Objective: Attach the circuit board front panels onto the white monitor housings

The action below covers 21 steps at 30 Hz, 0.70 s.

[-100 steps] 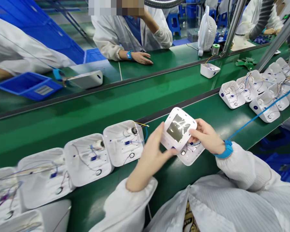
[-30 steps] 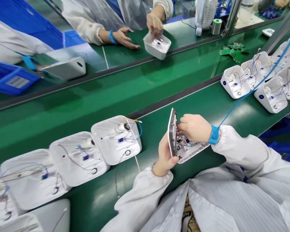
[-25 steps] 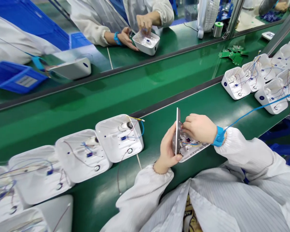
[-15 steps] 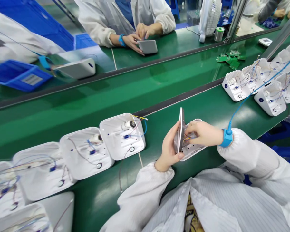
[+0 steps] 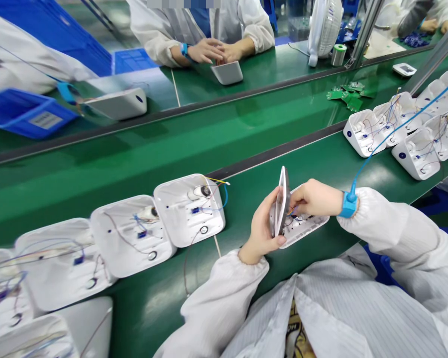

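My left hand (image 5: 260,229) grips a thin panel with a white rim (image 5: 283,201), tilted nearly upright, its thumb at the lower edge. Right beside the panel, a shallow white plastic housing (image 5: 306,232) rests on the green bench, its inside facing up. My right hand (image 5: 315,198) reaches into the gap between panel and housing with its fingers pinched together. Thin coloured wires (image 5: 291,212) show at those fingertips, which the panel partly hides. A blue wrist strap (image 5: 348,204) with a cord is on my right wrist.
Several white housings with wires (image 5: 188,214) line the bench at left; more housings (image 5: 418,156) stand at right. Beyond runs a green belt (image 5: 224,132) carrying circuit boards (image 5: 349,95). Across it, a co-worker's hands (image 5: 211,51) work at a grey-white housing (image 5: 229,73). A fan (image 5: 324,30) stands nearby.
My right hand has shifted slightly right and up, its fingers drawn closer together. The panel tilts a little differently. The circuit boards on the belt have moved left, and the co-worker's hands have shifted.
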Available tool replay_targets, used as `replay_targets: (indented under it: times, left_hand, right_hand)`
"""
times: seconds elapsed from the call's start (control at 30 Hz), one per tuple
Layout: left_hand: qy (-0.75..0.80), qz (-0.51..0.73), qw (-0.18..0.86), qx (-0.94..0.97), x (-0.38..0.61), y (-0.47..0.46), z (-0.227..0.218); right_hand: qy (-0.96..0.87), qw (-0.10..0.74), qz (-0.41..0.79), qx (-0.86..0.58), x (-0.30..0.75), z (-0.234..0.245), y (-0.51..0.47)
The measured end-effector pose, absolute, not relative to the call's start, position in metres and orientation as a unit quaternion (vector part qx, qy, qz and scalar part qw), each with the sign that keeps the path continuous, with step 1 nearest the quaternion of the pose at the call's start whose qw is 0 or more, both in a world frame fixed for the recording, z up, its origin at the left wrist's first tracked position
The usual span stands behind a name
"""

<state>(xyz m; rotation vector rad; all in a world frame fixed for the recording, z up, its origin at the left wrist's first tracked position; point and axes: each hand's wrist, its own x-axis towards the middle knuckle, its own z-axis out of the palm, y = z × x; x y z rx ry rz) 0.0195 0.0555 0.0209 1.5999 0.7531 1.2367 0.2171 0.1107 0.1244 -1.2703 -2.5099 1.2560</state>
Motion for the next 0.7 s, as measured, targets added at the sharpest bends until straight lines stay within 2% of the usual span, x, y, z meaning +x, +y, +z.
replay_targets:
  times: [0.17, 0.5, 0.7]
  left_hand:
    - [0.297, 0.518, 0.481, 0.642, 0.020, 0.055, 0.020]
    - [0.309, 0.508, 0.483, 0.643, 0.019, 0.053, 0.021]
    - [0.340, 0.492, 0.406, 0.691, 0.022, 0.051, 0.017]
  right_hand:
    - [-0.885, 0.031, 0.267, -0.380, 0.218, 0.117, 0.107]
    - [-0.947, 0.001, 0.164, -0.277, 0.225, 0.098, 0.110]
    - [-0.926, 0.060, 0.081, -0.365, 0.223, 0.098, 0.106]
